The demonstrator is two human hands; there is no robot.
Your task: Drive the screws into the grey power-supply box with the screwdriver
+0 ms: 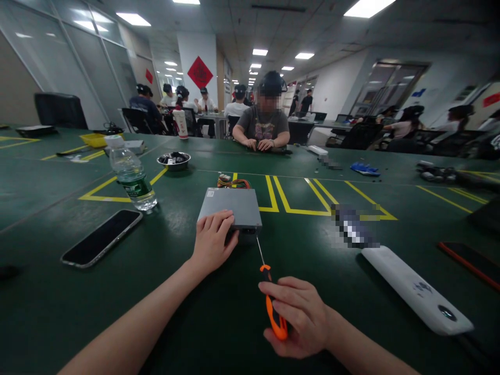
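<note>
A grey metal computer power supply (238,202) lies on the green table, its bundle of coloured cables (234,181) at the far side. Over its near left corner lies my left hand (214,237), fingers on the top and thumb against the front side, gripping it. My right hand (299,315) is wrapped round the orange and black handle of a screwdriver (269,299). The thin shaft points away from me, and its tip is at the near right corner of the power supply. Whether the tip sits in a screw is too small to tell.
To the left are a phone (102,238) and a water bottle (133,179); a metal bowl (174,161) with dark parts stands beyond. On the right lie a long white device (414,289) and a dark, orange-edged object (472,263). Across the table sits a person (261,122).
</note>
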